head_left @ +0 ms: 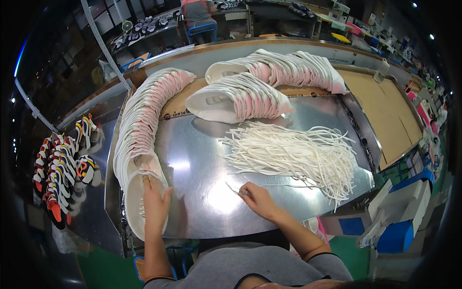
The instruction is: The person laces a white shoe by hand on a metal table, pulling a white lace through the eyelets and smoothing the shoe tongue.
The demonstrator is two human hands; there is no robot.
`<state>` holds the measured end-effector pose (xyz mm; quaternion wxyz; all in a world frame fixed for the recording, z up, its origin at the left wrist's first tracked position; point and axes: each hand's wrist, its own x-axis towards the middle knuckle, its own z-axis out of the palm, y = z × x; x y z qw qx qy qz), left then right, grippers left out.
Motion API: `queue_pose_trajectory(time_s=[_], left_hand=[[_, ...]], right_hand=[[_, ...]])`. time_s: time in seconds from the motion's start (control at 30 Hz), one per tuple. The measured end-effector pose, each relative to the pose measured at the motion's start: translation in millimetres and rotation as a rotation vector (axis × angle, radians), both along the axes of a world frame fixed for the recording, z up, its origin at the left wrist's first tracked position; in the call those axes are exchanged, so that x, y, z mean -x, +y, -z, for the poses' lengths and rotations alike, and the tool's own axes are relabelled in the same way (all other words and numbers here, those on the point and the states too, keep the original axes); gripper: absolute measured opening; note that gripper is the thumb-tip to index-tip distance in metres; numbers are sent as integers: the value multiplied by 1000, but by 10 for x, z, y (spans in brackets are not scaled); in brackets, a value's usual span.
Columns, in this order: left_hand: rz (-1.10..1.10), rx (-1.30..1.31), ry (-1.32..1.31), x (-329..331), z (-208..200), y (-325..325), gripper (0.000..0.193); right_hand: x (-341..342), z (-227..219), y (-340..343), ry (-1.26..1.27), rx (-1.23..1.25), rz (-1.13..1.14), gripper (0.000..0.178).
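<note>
My left hand (155, 202) lies over the nearest white shoe upper (136, 209) in a long nested row (144, 111) of white and pink uppers at the left. Its fingers are stretched out against the upper and its thumb stands apart. Over the metal tabletop (197, 202), my right hand (257, 198) is closed in a pinch on a thin white shoelace (231, 188). One end sticks out to the left of the fingers, and a strand trails right toward a loose pile of white shoelaces (293, 156).
Two more nested rows of uppers, one behind (298, 70) and one in front (240, 98), lie at the back. Colourful shoe parts (62, 166) sit on the far-left surface. To the right are a cardboard-covered surface (385, 115) and a white and blue bin (404, 212). A person (198, 12) sits beyond.
</note>
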<state>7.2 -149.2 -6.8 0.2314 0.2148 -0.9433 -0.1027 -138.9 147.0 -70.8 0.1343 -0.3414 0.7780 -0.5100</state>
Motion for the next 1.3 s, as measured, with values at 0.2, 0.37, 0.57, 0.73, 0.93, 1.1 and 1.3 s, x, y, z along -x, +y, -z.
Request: queue_pose_trajectory(time_s=[0.2, 0.37, 0.57, 0.73, 0.93, 1.1, 1.3], left_hand=[[320, -341, -43, 1017, -356, 749, 60], [-108, 164, 355, 2800, 282, -23, 85], [-102, -523, 229, 3246, 892, -1081, 48], [-109, -383, 491, 2830, 534, -956, 24], [568, 43, 599, 1166, -874, 990, 47], [658, 4, 70, 418, 178, 2253, 54], [781, -373, 42, 199, 76, 1940, 33]], right_hand=[[-119, -170, -35, -137, 257, 10, 20], [-264, -505, 390, -495, 255, -128, 18], [-431, -808, 925, -1002, 923, -709, 15], [-480, -505, 782, -992, 759, -301, 11], [-693, -508, 860, -1087, 980, -175, 15], [-1008, -1206, 943, -1063, 1114, -748, 17], [-979, -1030, 841, -1150, 871, -399, 16]])
